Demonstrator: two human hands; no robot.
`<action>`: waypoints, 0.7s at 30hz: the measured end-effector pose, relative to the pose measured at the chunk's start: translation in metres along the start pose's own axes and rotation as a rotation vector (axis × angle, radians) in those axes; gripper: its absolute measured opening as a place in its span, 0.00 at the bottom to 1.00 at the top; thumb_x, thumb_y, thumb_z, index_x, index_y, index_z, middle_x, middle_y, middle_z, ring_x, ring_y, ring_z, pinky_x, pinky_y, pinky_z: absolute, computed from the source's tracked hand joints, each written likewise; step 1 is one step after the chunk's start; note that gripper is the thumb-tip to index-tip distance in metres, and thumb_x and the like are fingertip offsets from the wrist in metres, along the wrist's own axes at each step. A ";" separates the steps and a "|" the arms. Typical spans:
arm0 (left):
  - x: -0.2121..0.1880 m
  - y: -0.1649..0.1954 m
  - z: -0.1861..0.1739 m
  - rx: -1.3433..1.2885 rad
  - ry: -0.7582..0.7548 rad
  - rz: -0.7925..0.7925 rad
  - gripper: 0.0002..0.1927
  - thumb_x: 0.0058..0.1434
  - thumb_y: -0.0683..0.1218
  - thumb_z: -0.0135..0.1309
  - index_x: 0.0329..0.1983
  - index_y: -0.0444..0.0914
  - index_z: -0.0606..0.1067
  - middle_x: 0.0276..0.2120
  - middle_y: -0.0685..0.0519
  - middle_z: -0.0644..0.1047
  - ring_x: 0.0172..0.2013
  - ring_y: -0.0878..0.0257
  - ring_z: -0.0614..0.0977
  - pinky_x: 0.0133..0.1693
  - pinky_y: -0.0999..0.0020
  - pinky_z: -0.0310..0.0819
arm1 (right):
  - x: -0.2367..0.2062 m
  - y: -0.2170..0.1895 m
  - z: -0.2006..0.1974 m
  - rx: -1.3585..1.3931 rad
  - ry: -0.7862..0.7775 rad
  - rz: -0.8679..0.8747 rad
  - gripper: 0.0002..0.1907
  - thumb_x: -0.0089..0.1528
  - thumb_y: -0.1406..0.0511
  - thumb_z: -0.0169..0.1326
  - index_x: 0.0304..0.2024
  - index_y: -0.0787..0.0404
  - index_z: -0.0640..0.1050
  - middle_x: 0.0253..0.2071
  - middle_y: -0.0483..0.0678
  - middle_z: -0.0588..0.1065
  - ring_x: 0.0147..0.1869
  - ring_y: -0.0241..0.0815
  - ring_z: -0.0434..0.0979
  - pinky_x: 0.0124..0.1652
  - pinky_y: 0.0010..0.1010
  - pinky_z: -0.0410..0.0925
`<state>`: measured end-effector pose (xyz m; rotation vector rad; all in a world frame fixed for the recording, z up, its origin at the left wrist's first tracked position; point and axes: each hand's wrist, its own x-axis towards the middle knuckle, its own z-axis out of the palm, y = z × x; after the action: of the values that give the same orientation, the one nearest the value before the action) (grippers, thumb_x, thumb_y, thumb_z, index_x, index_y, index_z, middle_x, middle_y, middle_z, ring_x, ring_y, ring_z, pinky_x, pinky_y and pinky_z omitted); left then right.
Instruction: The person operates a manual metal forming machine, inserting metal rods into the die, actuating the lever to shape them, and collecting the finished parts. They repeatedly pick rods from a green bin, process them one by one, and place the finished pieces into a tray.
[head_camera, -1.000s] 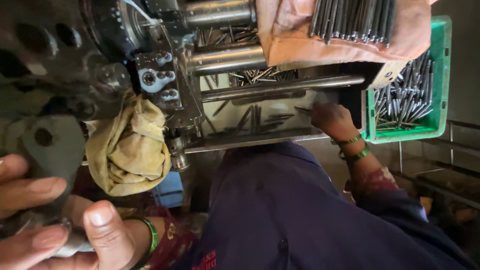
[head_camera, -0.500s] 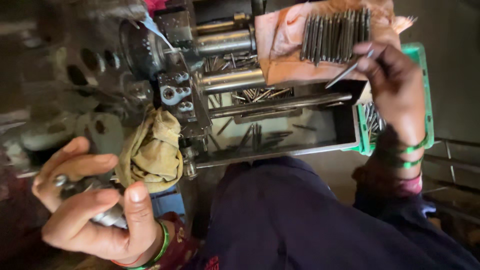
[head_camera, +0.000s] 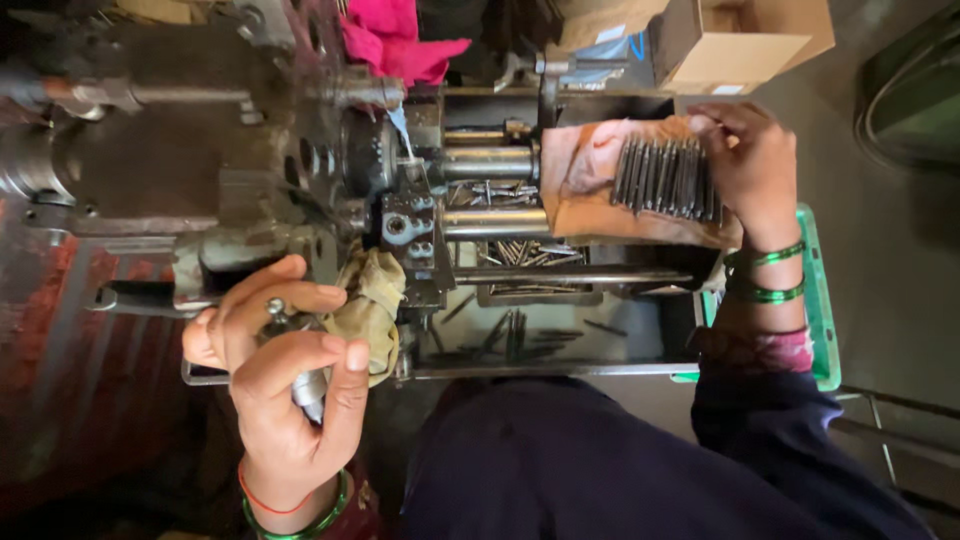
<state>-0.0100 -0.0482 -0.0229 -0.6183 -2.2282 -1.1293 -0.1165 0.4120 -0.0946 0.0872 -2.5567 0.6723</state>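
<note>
Since half a second ago, the right hand (head_camera: 755, 170) has dropped from above the row of metal pins (head_camera: 665, 178) onto its far end, and the thin pin it held up is no longer raised. Its fingers curl over the last pins; whether they pinch one I cannot tell, the tips being hidden. The pins lie side by side on a pinkish cloth (head_camera: 590, 190) just beside the machine (head_camera: 420, 200). The left hand (head_camera: 285, 375), well apart on the other side, wraps loosely closed round a metal handle (head_camera: 305, 385) near a yellow rag (head_camera: 370, 305). A green tray (head_camera: 818, 300) sits under the right wrist.
</note>
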 end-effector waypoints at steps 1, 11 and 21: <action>0.000 -0.001 -0.001 -0.003 -0.004 0.003 0.13 0.65 0.43 0.61 0.44 0.46 0.68 0.50 0.50 0.77 0.63 0.51 0.73 0.62 0.59 0.48 | -0.001 0.001 -0.002 0.015 0.050 -0.001 0.11 0.76 0.61 0.58 0.51 0.62 0.82 0.46 0.58 0.79 0.47 0.57 0.81 0.46 0.40 0.72; 0.009 -0.004 0.002 -0.062 0.022 0.074 0.15 0.65 0.43 0.60 0.48 0.46 0.67 0.50 0.50 0.77 0.63 0.50 0.74 0.62 0.59 0.52 | -0.020 -0.005 0.001 -0.191 -0.037 -0.102 0.26 0.72 0.49 0.46 0.59 0.63 0.75 0.51 0.60 0.74 0.59 0.62 0.71 0.54 0.52 0.60; 0.008 -0.001 0.007 -0.022 0.046 0.046 0.15 0.63 0.42 0.59 0.46 0.45 0.66 0.49 0.50 0.78 0.62 0.51 0.74 0.64 0.55 0.47 | -0.021 -0.007 0.005 -0.325 -0.009 -0.138 0.25 0.70 0.49 0.49 0.57 0.60 0.77 0.52 0.55 0.75 0.61 0.61 0.70 0.58 0.51 0.61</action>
<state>-0.0185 -0.0421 -0.0219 -0.6422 -2.1547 -1.1351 -0.0991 0.4024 -0.1056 0.1552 -2.6041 0.2000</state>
